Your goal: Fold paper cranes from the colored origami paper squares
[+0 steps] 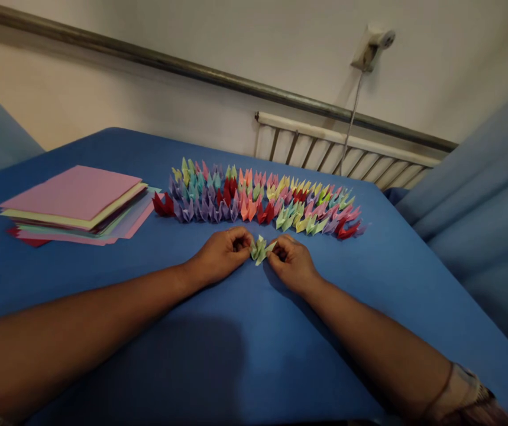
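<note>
A small light-green folded paper crane [260,248] rests on the blue table [236,343] between my two hands. My left hand [222,253] pinches its left side with curled fingers. From the other side, my right hand [293,263] pinches its right wing. Both hands lie on the table. Just beyond them stand several rows of finished paper cranes [262,201] in many colours, side by side.
A stack of coloured square paper sheets [78,204], pink on top, lies at the left of the table. Behind the table are a white wall, a metal rail [191,68], a white slatted frame [346,151] and a wall fitting with a cord [371,47].
</note>
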`<state>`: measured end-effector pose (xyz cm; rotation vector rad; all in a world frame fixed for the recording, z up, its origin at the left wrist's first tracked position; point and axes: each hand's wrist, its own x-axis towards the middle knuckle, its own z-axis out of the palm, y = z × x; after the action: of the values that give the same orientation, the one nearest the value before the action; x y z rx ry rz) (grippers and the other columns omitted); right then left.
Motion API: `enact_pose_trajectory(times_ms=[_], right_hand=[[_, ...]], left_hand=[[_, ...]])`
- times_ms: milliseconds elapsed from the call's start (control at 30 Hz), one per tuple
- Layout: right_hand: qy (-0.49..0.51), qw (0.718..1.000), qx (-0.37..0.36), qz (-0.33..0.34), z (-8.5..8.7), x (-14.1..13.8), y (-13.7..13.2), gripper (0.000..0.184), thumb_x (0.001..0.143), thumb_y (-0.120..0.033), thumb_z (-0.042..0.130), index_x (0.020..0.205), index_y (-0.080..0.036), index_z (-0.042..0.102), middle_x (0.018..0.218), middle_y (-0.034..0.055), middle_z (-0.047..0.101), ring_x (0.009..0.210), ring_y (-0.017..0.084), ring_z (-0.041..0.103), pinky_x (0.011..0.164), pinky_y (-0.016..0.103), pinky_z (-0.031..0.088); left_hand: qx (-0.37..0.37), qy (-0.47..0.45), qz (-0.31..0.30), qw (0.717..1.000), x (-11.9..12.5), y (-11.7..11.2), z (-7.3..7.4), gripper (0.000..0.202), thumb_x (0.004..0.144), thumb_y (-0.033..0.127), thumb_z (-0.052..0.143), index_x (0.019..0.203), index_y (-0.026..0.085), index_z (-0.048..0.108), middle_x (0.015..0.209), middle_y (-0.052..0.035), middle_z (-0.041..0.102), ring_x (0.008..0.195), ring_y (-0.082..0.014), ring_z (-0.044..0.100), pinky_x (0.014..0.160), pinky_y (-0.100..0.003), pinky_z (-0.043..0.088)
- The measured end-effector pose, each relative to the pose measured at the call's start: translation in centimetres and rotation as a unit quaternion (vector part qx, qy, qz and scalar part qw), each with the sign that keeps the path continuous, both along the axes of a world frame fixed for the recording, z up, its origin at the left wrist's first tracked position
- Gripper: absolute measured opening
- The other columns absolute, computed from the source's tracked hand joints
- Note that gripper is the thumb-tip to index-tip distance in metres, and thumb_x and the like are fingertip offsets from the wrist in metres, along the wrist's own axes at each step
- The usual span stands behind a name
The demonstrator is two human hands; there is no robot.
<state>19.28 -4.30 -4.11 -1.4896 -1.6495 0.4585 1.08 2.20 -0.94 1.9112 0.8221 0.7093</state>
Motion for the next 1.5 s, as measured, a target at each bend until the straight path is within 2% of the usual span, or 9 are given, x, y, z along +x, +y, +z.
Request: enact_pose_trajectory(times_ms=[200,400,500,700,900,1133,1500], right_hand=[[-0.019,1.000,-0.006,0.004,0.1,0.2,-0.1,0.006,0.076,-0.016,0.058,0.075,-0.022,0.061,0.082,0.0023,0.060,0.071,0.015,0.057,0.066,0.029,0.046],[-0.016,1.000,-0.008,0.012,-0.1,0.5,0.0,0.007,0.074,-0.014,0.058,0.072,-0.021,0.060,0.087,0.0035,0.063,0.080,0.017,0.060,0.075,0.032,0.049],[-0.020,1.000,-0.008,0.020,-0.1,0.7,0.0,0.009,0.074,-0.013,0.058,0.071,-0.021,0.059,0.085,0.0028,0.063,0.080,0.017,0.061,0.075,0.032,0.050],[-0.015,0.999,0.017,0.029,-0.2,0.8,0.1,0.010,0.075,-0.013,0.059,0.071,-0.022,0.059,0.085,0.0027,0.063,0.077,0.017,0.060,0.072,0.031,0.050],[-0.007,0.999,0.034,0.039,-0.1,0.7,0.0,0.008,0.076,-0.013,0.059,0.075,-0.021,0.061,0.084,0.0032,0.063,0.077,0.017,0.061,0.072,0.032,0.050],[0.027,0.991,0.126,0.021,0.9,0.5,-0.2,0.010,0.079,-0.011,0.057,0.078,-0.021,0.060,0.083,0.0029,0.064,0.078,0.016,0.061,0.073,0.031,0.050],[0.047,0.982,0.183,0.026,1.5,0.2,-0.8,0.009,0.085,-0.013,0.057,0.086,-0.021,0.061,0.086,0.0030,0.063,0.081,0.016,0.061,0.074,0.032,0.050]], left_hand=[[0.062,0.060,-0.014,0.996,-0.6,0.6,-0.2,0.004,0.075,0.020,0.057,0.073,0.019,0.061,0.067,0.0023,0.059,0.062,-0.0129,0.053,0.060,-0.024,0.041],[0.152,0.196,-0.014,0.969,-0.9,0.7,1.1,0.004,0.070,0.016,0.056,0.070,0.018,0.060,0.068,0.0014,0.059,0.066,-0.0150,0.055,0.062,-0.026,0.039],[0.185,0.223,-0.032,0.957,-0.9,0.7,1.5,0.005,0.071,0.016,0.056,0.070,0.018,0.060,0.070,0.0003,0.060,0.069,-0.0162,0.055,0.067,-0.028,0.041],[0.204,0.169,-0.053,0.963,-0.9,0.4,0.6,0.015,0.077,0.018,0.058,0.089,0.020,0.067,0.085,-0.0020,0.065,0.083,-0.0187,0.059,0.078,-0.032,0.045],[0.198,0.129,-0.050,0.970,-0.9,0.6,0.1,0.009,0.081,0.019,0.059,0.082,0.020,0.067,0.080,-0.0006,0.064,0.079,-0.0169,0.060,0.075,-0.031,0.046],[0.261,0.047,-0.014,0.964,-1.2,0.6,0.8,0.007,0.085,0.020,0.059,0.086,0.021,0.066,0.087,-0.0013,0.066,0.086,-0.0178,0.060,0.082,-0.033,0.046],[0.355,-0.028,0.002,0.934,-1.4,-0.4,1.6,0.008,0.089,0.018,0.059,0.095,0.020,0.064,0.090,-0.0024,0.065,0.088,-0.0171,0.059,0.082,-0.033,0.047]])
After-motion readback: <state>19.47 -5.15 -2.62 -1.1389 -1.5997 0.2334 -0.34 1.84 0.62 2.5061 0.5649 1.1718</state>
